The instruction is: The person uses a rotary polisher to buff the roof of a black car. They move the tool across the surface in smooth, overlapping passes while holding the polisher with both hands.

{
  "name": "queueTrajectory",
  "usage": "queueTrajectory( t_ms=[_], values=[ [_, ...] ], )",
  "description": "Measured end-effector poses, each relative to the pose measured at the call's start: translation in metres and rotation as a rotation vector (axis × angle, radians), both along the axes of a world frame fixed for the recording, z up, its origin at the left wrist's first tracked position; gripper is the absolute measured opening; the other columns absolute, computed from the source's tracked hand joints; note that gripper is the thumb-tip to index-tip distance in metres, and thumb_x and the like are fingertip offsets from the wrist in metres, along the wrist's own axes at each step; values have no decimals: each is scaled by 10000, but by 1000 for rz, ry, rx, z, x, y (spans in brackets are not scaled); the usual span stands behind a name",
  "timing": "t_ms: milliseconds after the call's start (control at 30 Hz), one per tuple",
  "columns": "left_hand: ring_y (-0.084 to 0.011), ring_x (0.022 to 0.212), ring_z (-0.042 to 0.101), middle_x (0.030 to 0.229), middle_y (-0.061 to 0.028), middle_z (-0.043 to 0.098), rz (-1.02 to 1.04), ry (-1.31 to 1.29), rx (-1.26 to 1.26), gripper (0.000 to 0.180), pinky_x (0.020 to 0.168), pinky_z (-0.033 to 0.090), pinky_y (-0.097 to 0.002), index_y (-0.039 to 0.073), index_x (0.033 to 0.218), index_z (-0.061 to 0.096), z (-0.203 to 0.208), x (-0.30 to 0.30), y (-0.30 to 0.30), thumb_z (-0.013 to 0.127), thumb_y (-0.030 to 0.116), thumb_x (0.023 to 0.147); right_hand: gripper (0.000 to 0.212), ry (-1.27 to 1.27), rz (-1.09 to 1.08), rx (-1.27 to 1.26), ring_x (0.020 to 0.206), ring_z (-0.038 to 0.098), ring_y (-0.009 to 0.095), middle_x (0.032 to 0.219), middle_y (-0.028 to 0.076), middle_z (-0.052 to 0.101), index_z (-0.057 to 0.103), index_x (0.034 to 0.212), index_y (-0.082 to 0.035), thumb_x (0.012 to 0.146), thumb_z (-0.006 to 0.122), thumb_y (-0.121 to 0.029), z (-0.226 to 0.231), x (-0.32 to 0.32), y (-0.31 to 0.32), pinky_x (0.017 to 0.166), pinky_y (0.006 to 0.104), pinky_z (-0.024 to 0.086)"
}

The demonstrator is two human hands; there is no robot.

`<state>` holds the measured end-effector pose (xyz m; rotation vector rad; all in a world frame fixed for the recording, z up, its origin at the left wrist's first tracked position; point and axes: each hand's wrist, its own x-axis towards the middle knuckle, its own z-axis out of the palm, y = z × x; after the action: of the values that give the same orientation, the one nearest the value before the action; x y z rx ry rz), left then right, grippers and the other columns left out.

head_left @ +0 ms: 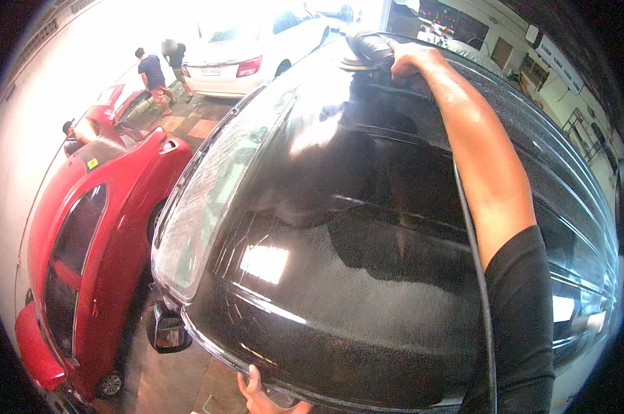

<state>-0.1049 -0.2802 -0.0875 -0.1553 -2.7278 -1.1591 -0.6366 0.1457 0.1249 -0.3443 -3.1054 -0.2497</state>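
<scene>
A polisher (368, 52), dark with a pale round pad, sits on the far part of a black car's roof (339, 269). My right hand (410, 61) is closed around its body, the arm stretched across the roof. The pad looks in contact with the surface, though my fingers partly hide the grip. At the near edge of the roof, my left hand (270, 400) rests against the trim by the door, its visible fingers extended and apart; the picture's lower edge cuts off part of it. A black cord (479, 276) runs along my right arm over the roof.
The black car's windshield (212, 196) and side mirror (168, 330) lie to the left. Beyond them stands a red car (98, 255) with a person (74, 138) beside it. Two people (156, 76) walk near a white car (239, 52) farther back.
</scene>
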Motion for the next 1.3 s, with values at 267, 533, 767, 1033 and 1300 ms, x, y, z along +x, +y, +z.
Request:
queueTrajectory(
  t_ms=[267,533,767,1033,1300],
  values=[
    [-528,1328,445,1442,-342,475,-31,95,13,985,1168,258,-615,-125,1476,344,4,-9,4,831,267,715,1230,-43,122,11,1128,670,339,1341,222,634,85,1645,-246,647,796,-134,-6,-11,-20,884,448,576],
    [-480,1313,486,1386,-321,492,90,11,-42,1128,1143,361,-491,-47,1506,293,-12,3,1,909,206,595,1211,-88,68,-94,1007,704,333,1260,247,658,80,1640,-244,664,780,-86,7,58,-69,772,452,601],
    [-482,1339,463,1432,-337,437,74,86,90,1168,1126,381,-499,-13,1493,314,-14,-4,4,955,200,539,1173,-43,-10,-179,802,731,337,1297,293,624,81,1644,-211,709,778,-87,5,93,-17,665,449,616],
    [-429,1105,647,1132,-228,641,120,189,142,958,1171,196,-654,-18,1335,415,-25,-8,9,912,315,587,1169,47,-165,-33,903,724,351,1336,292,609,36,1647,-231,765,795,-121,9,136,62,654,458,616],
    [-443,1204,572,1172,-226,604,108,178,155,885,1175,212,-627,52,1273,459,-31,-7,5,934,327,578,1144,10,-237,-135,760,652,284,1295,281,601,2,1645,-216,787,750,-98,11,153,37,672,459,555]
  ],
)
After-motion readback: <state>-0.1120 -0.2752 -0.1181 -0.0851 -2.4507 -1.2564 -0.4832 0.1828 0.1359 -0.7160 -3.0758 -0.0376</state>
